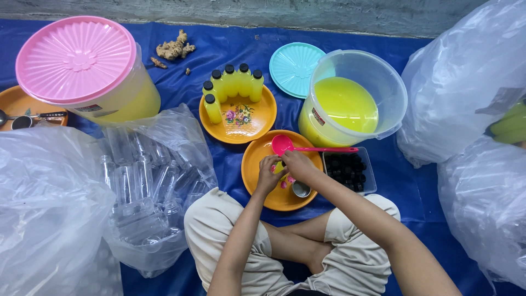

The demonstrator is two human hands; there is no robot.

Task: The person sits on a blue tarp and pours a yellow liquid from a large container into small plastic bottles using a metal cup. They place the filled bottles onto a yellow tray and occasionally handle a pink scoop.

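Note:
My left hand (267, 175) and my right hand (298, 164) meet over an orange plate (256, 160) in front of my crossed legs. Between them they grip a small bottle of yellow liquid (279, 166); my right hand covers its top, so the cap is hidden. A pink ladle (282, 144) lies across the plate's far edge with its handle pointing right. A small metal cup (301, 189) and a pink piece (285, 183) sit on the plate under my right wrist.
An open tub of yellow liquid (383, 71) stands behind a clear box of black caps (348, 167). Several filled bottles (233, 82) stand on another orange plate (246, 129). A bag of empty bottles (148, 181), a pink-lidded tub (76, 60) and big plastic bags (466, 82) surround me.

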